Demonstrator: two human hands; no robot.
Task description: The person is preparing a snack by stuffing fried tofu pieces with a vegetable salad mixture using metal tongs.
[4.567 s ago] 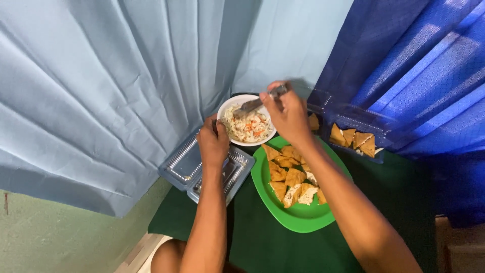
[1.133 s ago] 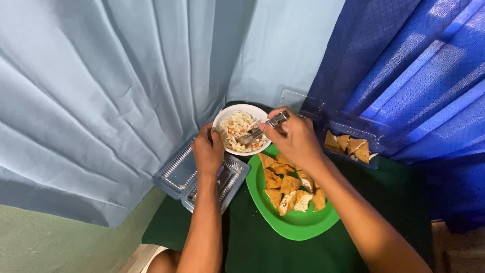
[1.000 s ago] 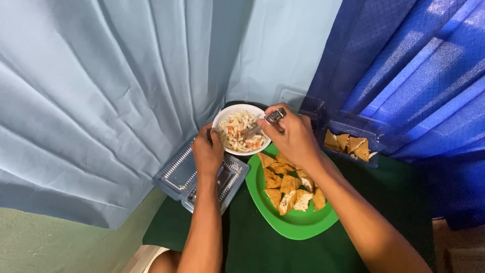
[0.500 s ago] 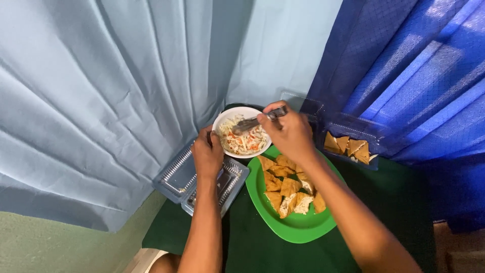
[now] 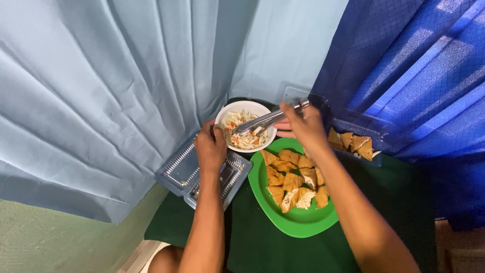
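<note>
Metal tongs (image 5: 265, 121) sit gripped in the right hand (image 5: 303, 126), tips down in the shredded salad of the white bowl (image 5: 246, 126). Her left hand (image 5: 210, 147) curls over the bowl's near rim, holding it beside a clear plastic container (image 5: 202, 174). Fried tofu pieces (image 5: 295, 179) lie on the green plate (image 5: 298, 222) just beside the bowl

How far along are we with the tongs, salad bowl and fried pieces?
Done: fried pieces fill the green plate. In hand: right hand holds tongs over the white salad bowl; left hand at its rim. Left: the clear container looks empty.
</note>
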